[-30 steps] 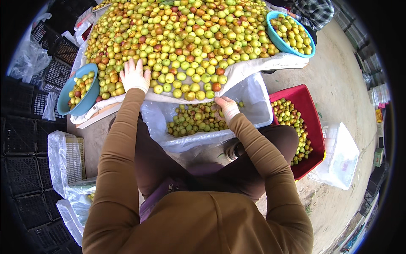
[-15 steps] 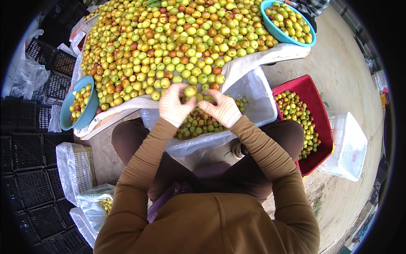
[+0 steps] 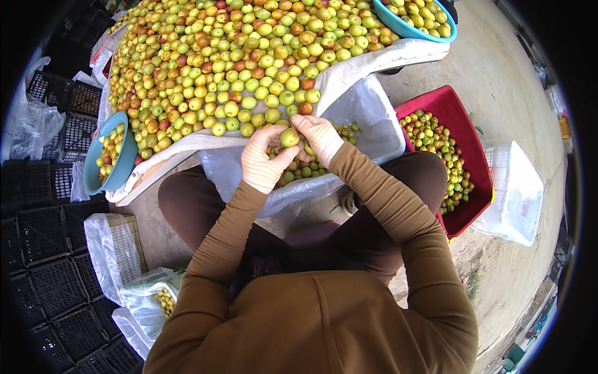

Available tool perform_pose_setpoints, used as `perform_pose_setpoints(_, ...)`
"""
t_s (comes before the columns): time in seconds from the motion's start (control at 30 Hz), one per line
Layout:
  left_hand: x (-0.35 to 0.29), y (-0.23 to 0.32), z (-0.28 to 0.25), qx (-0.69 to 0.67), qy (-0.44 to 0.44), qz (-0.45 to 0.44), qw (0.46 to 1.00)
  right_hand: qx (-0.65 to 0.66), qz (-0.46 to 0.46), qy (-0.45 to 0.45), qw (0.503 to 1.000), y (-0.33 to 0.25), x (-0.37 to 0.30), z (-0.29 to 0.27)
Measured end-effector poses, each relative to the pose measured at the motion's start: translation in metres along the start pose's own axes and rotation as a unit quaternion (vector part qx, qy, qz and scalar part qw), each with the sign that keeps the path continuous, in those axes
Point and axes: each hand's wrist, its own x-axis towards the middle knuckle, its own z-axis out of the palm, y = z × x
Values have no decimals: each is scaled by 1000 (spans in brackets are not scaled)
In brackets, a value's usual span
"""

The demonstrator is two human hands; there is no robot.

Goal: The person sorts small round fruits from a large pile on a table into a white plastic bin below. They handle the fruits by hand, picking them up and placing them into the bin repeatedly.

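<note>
My left hand (image 3: 265, 157) pinches a yellow-green jujube (image 3: 289, 138) between thumb and fingers. My right hand (image 3: 317, 136) is close beside it, its fingers curled; a jujube (image 3: 309, 149) shows under its palm. Both hands are over a white tub (image 3: 381, 134) lined with clear plastic, which has many jujubes in it. Just beyond the hands is a big heap of jujubes (image 3: 237, 68), green, yellow and reddish brown, on a table with a white cloth (image 3: 346, 68) over its edge.
A blue basin (image 3: 128, 153) of jujubes stands at the table's left corner; another blue basin (image 3: 398, 26) is at the far right. To my right is a red crate (image 3: 476, 206) with jujubes. Black crates (image 3: 47, 234) are stacked on the left. A plastic-lined crate (image 3: 109, 243) stands nearby.
The view has shifted slightly. My left hand has turned palm inward and now shows a jujube in its pinch. My right hand has moved closer, over the tub's near fruit.
</note>
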Motion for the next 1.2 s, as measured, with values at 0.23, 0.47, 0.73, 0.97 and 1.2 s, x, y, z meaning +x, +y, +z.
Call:
perform_pose_setpoints(0.23, 2, 2, -1, 31, 17, -34, 999, -20, 44, -53, 997, -2, -12, -15)
perform_pose_setpoints(0.47, -3, -9, 10, -239, -36, -95, 966, -71, -17, -41, 997, 8, -13, -13)
perform_pose_setpoints(0.73, -6, 3, 9, -343, -72, -148, 925, -72, -19, -76, 994, -2, -21, -11)
perform_pose_setpoints(0.97, -9, -9, 8, -334, -85, -158, 926, -80, -43, -73, 993, 6, -17, -16)
perform_pose_setpoints(1.2, 0, -13, 13, -190, -99, -195, 957, -63, -34, -59, 996, 0, -26, -19)
